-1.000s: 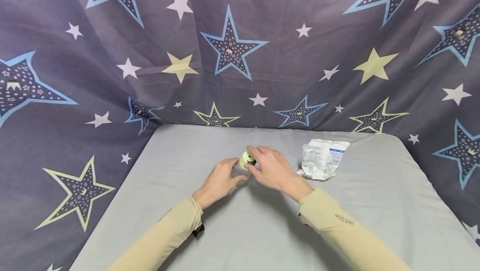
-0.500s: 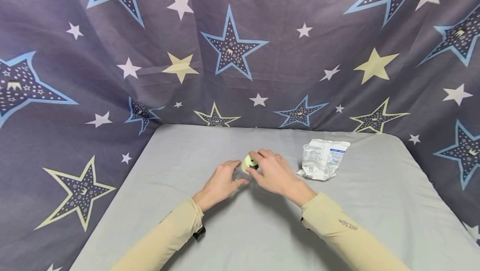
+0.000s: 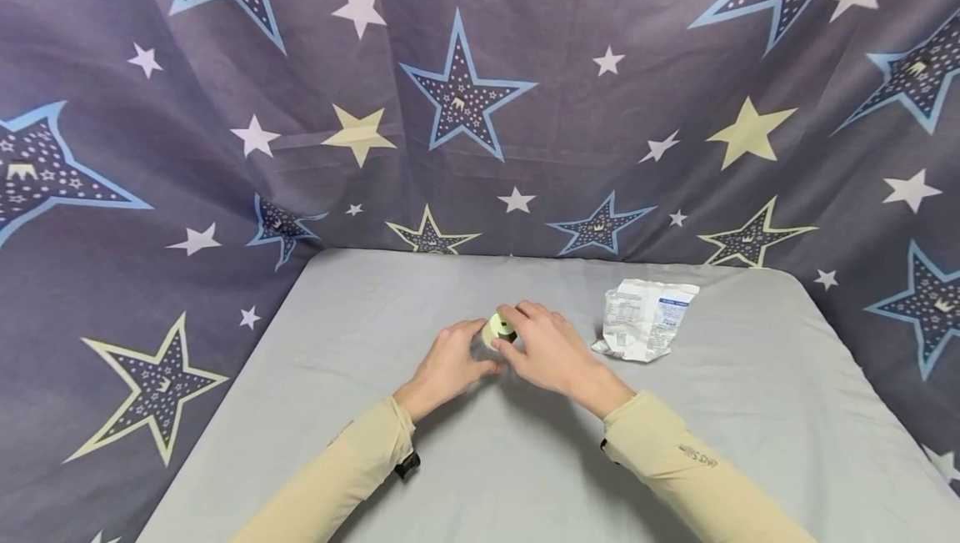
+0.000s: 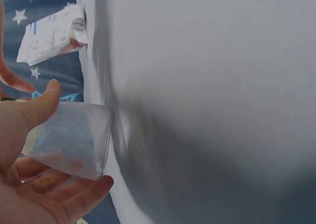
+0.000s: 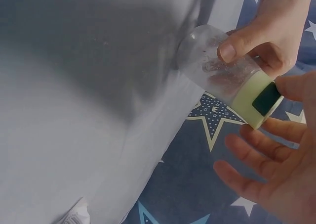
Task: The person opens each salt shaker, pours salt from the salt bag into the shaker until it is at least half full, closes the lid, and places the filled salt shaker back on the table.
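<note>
A clear jar [image 5: 207, 68] with a pale yellow-green lid [image 5: 252, 98] stands on the grey-covered table. A dark green tab [image 5: 267, 99] marks the lid's side. My left hand [image 3: 447, 364] curls round the jar's body, thumb on one side and fingers on the other, as the left wrist view shows. My right hand [image 3: 552, 351] pinches the lid between thumb and index finger; its other fingers spread apart from the jar. In the head view both hands partly cover the jar, and its contents cannot be made out.
To the right of my right hand lies a crumpled white printed packet [image 3: 645, 319]. The table's grey cover [image 3: 360, 301] reaches back to a dark curtain [image 3: 517, 143] patterned with stars.
The lid and my right hand have shifted slightly right and toward me. My left hand has moved a little right, round the jar. The packet stays in place.
</note>
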The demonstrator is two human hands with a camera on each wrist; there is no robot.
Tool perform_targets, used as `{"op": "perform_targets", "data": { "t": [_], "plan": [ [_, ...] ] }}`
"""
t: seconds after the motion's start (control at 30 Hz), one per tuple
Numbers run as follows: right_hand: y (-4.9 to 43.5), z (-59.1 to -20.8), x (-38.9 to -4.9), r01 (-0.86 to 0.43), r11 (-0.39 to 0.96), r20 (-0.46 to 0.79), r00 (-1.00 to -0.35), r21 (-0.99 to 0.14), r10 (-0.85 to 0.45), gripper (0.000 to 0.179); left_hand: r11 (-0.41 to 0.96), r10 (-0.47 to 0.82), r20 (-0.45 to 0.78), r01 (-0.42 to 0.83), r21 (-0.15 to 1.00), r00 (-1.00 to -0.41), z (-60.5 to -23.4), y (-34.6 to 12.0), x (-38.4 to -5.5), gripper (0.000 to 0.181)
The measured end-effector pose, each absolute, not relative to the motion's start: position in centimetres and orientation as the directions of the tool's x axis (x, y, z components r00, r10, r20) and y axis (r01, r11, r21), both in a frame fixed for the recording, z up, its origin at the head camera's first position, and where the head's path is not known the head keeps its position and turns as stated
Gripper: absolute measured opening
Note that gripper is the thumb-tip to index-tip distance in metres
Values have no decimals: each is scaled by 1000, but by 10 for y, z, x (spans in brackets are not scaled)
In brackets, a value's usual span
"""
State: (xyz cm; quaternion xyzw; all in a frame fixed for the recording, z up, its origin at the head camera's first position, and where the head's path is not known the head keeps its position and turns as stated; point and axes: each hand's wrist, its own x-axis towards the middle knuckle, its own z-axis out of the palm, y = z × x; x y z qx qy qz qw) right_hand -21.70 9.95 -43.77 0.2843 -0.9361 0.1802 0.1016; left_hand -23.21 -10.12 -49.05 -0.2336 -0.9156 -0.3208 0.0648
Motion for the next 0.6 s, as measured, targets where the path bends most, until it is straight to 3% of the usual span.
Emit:
{"op": "perform_targets", "data": {
  "t": [0.6],
  "plan": [
    [90,-445,-221,-548,743,353,-831,-385,-430,36,663,393,322,509,549,-861,-492,-99,-230,47]
  ]
}}
